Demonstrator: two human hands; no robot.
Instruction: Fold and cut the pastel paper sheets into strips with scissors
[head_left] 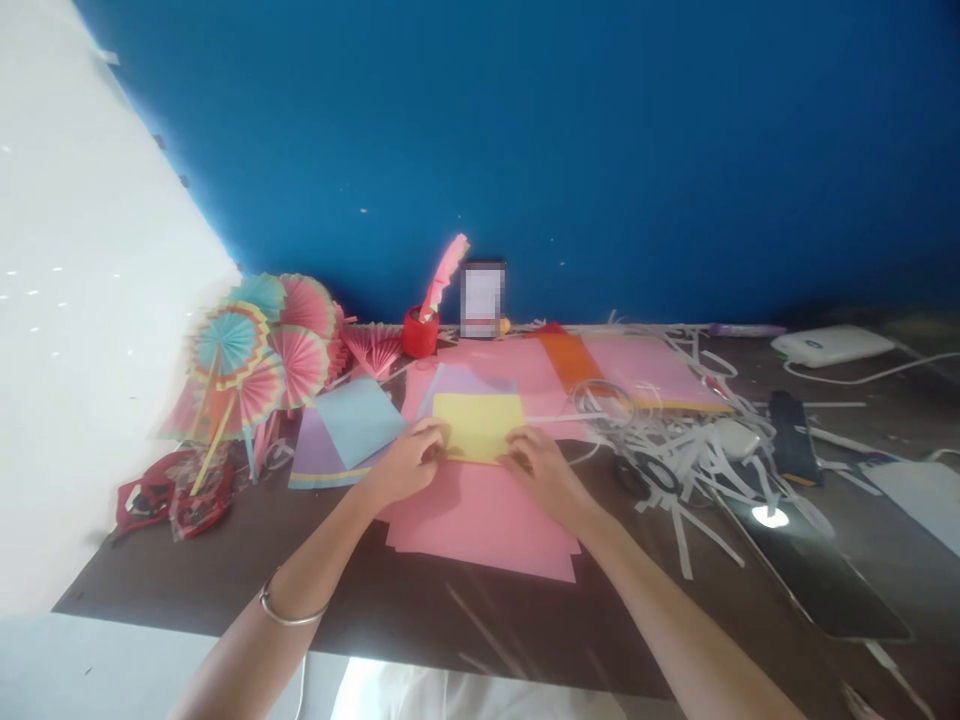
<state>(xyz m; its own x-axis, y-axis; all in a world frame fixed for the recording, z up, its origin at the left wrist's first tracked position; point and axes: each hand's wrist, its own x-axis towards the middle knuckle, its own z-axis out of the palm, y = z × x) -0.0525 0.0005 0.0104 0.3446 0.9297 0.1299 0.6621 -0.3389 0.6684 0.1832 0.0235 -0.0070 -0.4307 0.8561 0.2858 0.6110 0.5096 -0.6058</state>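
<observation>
A yellow sheet of paper point(478, 425) lies in front of me over pink sheets point(480, 515). My left hand point(412, 458) pinches its left lower edge, the fingers curled together. At the right lower edge my right hand point(536, 462) grips the same sheet, its fingertips bent in. An orange-toned line runs along the sheet's lower edge between the hands. To the left of my left hand, a light blue sheet point(360, 420) rests on a purple sheet point(311, 450). Behind the yellow paper a bit of lilac paper point(472, 378) shows.
Folded paper fans point(232, 345) stand at the left beside a red bag-like item point(146, 495). A red pot point(420, 332) holds a pink paper piece. White paper strips point(690, 460) pile up at the right, near scissors point(649, 475) and a dark phone point(832, 580).
</observation>
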